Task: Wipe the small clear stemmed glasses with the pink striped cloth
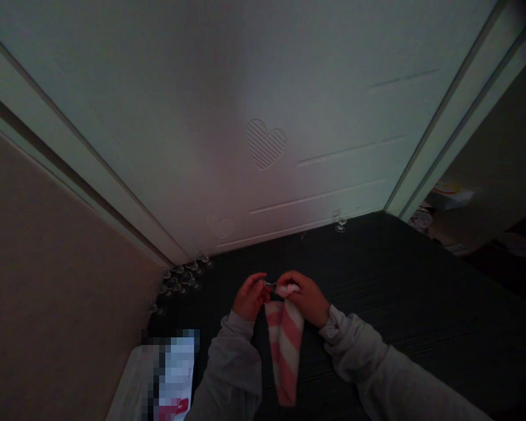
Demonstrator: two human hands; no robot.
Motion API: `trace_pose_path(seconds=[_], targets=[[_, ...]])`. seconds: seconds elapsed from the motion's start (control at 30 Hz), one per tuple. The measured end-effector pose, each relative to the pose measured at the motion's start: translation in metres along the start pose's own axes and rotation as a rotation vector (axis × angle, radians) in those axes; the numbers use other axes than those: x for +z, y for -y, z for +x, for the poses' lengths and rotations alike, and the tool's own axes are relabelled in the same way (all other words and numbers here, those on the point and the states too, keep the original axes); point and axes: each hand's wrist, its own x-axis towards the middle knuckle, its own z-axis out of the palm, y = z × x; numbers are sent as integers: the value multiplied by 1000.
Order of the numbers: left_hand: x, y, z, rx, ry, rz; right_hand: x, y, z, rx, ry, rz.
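My left hand [251, 296] has its fingers closed on a small clear glass [270, 285] at the lower middle. To the right of it, my right hand [305, 297] grips a pink and white striped cloth [286, 345], pressed against the glass. The cloth hangs down between my forearms over the dark surface. Much of the glass is hidden by my fingers and the cloth.
Several small stemmed glasses [179, 282] stand on the dark tabletop [377, 280] at the left, by the wall. One more glass [341, 222] is near the white door panel [193, 128]. A bright, pixelated item [177, 368] lies at the lower left.
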Motion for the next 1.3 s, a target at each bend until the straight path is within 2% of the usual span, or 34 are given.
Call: trace_pose_path(seconds=[0.1, 0.2, 0.27, 0.43, 0.67, 0.87, 1.07, 1.3], targets=[[1, -2, -1, -1, 6, -23, 1, -1, 0, 102, 11, 41], [2, -5, -3, -17, 13, -51, 2, -4, -1, 141, 109, 96], [3, -6, -4, -24, 22, -62, 2, -6, -1, 125, 132, 99], [0, -4, -2, -25, 59, -67, 0, -8, 0, 62, 45, 13], [0, -1, -1, -12, 44, -12, -2, -1, 1, -30, 12, -18], [2, -4, -2, -17, 17, -43, 1, -1, 0, 59, 33, 38], [0, -5, -3, -29, 64, -105, 1, -2, -2, 86, 156, 49], [-2, -3, -2, -15, 105, -112, -1, -2, -2, 43, 94, -21]])
